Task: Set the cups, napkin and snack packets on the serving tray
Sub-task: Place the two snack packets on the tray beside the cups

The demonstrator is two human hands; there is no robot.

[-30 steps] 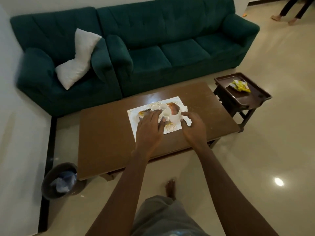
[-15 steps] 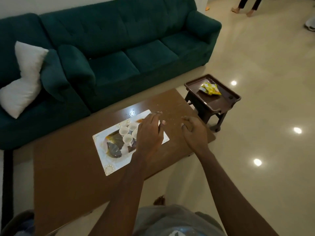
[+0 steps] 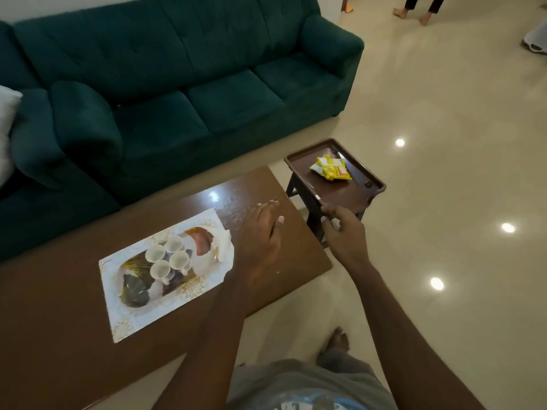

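On tray [image 3: 118, 315]: cups [image 3: 168, 258], napkin [image 3: 225, 247] set | next: snack packets [image 3: 330, 172], 1 o'clock | left hand [image 3: 260, 247] fingers straight together; right hand [image 3: 344, 232] loosely curled, empty

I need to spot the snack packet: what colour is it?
Snack packet: mainly yellow with orange-red print, in the head view.

The tabletop [image 3: 59, 321] is brown wood, polished enough to show a bright glare. The tray [image 3: 124, 329] looks glossy and printed; its cups [image 3: 179, 259] are smooth, matt white. At two o'clock, the snack packet [image 3: 330, 168] is shiny plastic film. The sofa [image 3: 207, 69] is matt green cloth, the floor [image 3: 444, 202] glossy.
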